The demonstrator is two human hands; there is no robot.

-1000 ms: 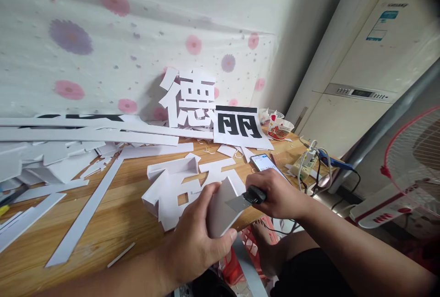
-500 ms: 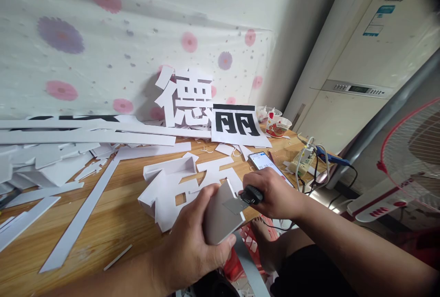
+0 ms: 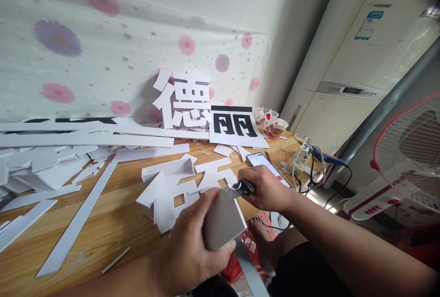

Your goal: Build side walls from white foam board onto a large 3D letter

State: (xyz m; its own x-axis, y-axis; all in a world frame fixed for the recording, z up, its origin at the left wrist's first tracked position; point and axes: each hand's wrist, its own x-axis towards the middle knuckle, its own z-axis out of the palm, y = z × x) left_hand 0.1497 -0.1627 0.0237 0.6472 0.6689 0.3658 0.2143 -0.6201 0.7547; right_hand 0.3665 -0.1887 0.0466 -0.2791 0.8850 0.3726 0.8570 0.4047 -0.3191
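My left hand (image 3: pixel 194 239) is closed around a white foam board piece (image 3: pixel 223 223), thumb at its near edge and fingers over the far side. In my right hand (image 3: pixel 266 188) is a utility knife (image 3: pixel 246 187) with a black handle. Its broad blade lies at the piece's far upper edge, where a thin white curl shows. Just behind my left hand, a part-built white foam board character (image 3: pixel 167 198) with some raised side walls rests on the wooden table (image 3: pixel 89 242).
Long white strips (image 3: pixel 79 219) and piled offcuts (image 3: pixel 51 166) cover the left. A finished white character (image 3: pixel 182 100) and a printed black character sheet (image 3: pixel 237 127) lean at the back. A phone (image 3: pixel 264 164), paper cup (image 3: pixel 275 127), power strip (image 3: pixel 300 162) and fan (image 3: pixel 409 150) are rightward.
The knife blade has moved from across the face of the foam board piece to its far upper edge, and a thin curl now shows there. My left hand keeps its grip.
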